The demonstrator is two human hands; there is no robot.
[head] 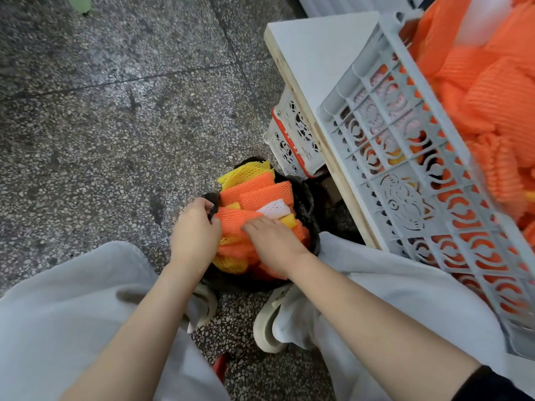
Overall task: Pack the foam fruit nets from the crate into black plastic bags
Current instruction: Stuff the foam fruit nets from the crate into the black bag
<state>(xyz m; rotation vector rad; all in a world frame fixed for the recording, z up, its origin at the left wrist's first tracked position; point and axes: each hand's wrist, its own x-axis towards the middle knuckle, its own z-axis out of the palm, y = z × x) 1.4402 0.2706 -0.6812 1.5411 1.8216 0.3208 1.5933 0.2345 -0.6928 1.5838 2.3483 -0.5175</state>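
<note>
From the head camera, looking down past the person's knees, a black plastic bag [307,195] sits on the speckled floor [101,125] between the person's shoes, already crammed with foam fruit nets [254,192], mostly orange with some yellow and one white, which rise above its rim. The left hand [194,233] is closed on the bag's near-left edge, fingers curled over the black film, apparently to hold the mouth open and steady while the load is pushed down. Just beside it, the right hand [273,244] lies flat and open, palm down, on the top orange nets, grasping nothing; it seems to be pressing the springy foam down so that more will fit. Both hands meet over the bag's near side, so the far nets stand up loosely.

Up and to the right of the right hand, a pale grey slotted crate [405,157] rests on a white worktop [315,56] with a wooden edge, heaped with many more orange nets [492,91], so the packing looks far from done. Beyond the hands, under the worktop's edge, a smaller white crate with red trim [292,140] stands on the floor, close to the bag's far side
</note>
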